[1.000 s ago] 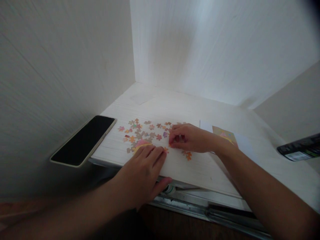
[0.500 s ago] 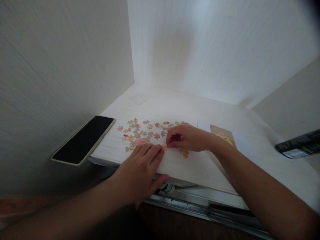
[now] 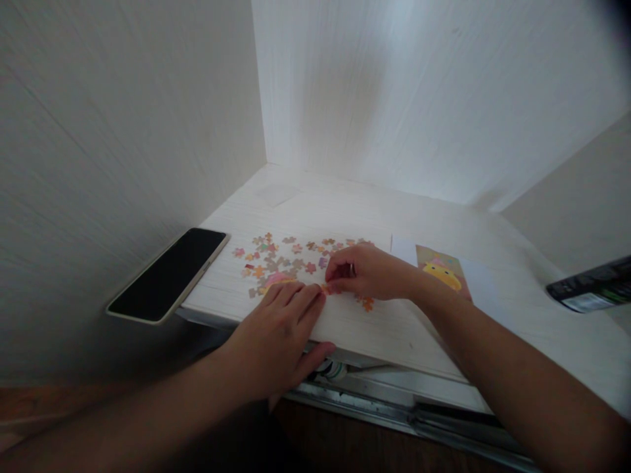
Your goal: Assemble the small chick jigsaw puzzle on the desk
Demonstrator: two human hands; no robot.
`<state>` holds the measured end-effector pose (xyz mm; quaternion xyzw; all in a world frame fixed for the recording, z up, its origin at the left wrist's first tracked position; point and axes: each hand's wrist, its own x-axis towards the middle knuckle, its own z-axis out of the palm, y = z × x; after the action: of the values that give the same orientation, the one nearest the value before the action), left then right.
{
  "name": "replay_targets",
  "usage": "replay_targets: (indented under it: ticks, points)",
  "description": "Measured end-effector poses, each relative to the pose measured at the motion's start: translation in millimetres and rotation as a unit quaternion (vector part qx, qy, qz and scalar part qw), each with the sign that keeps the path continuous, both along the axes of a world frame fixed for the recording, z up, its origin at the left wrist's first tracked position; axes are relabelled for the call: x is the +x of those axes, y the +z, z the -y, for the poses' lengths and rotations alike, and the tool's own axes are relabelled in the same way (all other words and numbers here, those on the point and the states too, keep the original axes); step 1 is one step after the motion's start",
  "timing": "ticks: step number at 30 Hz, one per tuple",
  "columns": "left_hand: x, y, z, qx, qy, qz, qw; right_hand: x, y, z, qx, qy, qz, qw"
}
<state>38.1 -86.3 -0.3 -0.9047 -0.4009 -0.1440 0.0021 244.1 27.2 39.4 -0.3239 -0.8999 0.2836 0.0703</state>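
My left hand (image 3: 283,332) lies with its fingers stretched over the front part of a pink and yellow joined puzzle section (image 3: 279,278), hiding some of it. The thumb hangs apart at the table's front edge. Beside the left fingertips, my right hand (image 3: 363,270) pinches a small orange puzzle piece (image 3: 324,288) low over the white tabletop. Loose puzzle pieces (image 3: 310,268) in grey, pink, orange and brown are spread behind both hands. A few orange pieces (image 3: 367,303) lie below the right wrist, partly covered by the hand.
A phone (image 3: 170,276) juts past the table's left edge. On the right are a picture sheet (image 3: 442,270) with a yellow figure and a dark can (image 3: 591,287). A thin sheet (image 3: 277,195) lies at the back. White walls enclose the table; below its front edge is an open space.
My right hand has shifted slightly left, bringing the pinched piece against the left fingertips. The left hand stays nearly still. More of the yellow figure shows as the view moved slightly.
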Motion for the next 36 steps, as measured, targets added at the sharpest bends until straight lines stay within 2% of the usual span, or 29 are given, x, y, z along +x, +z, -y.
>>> replay_targets:
  ticks: [2,5,7,9,14,19,28,31,36]
  points:
    - [0.0,-0.9,0.0,0.002,0.000,0.001,1.000,3.3,-0.7,-7.2,0.026,-0.047,-0.022,0.998]
    - [0.0,-1.9,-0.1,0.003,-0.001,0.004,1.000,12.0,-3.2,-24.0,0.114,-0.171,-0.063,0.977]
    - [-0.3,-1.9,-0.2,0.002,-0.003,0.004,1.000,17.2,-5.8,-33.4,0.153,-0.205,-0.072,0.964]
    - [-0.9,-1.4,-0.3,-0.001,-0.003,0.000,1.000,19.2,-8.6,-37.2,0.150,-0.190,-0.074,0.967]
    - [-0.6,0.6,0.3,-0.011,0.000,-0.005,1.000,12.6,-11.6,-26.9,0.099,-0.094,-0.058,0.989]
    - [0.6,0.8,-0.7,-0.010,0.000,-0.001,1.000,10.3,-9.3,-20.3,0.105,-0.055,-0.003,0.993]
    - [-1.5,-0.8,-0.5,0.004,-0.006,0.008,1.000,14.6,-4.5,-17.7,0.018,-0.034,0.021,0.999]
    - [-0.9,-3.0,-0.2,0.017,-0.006,0.002,1.000,15.4,-2.5,-16.2,-0.006,-0.046,0.014,0.999]
    - [0.7,-4.8,-0.4,0.025,-0.025,-0.011,0.999,15.3,-5.4,-18.1,-0.139,-0.061,-0.051,0.987]
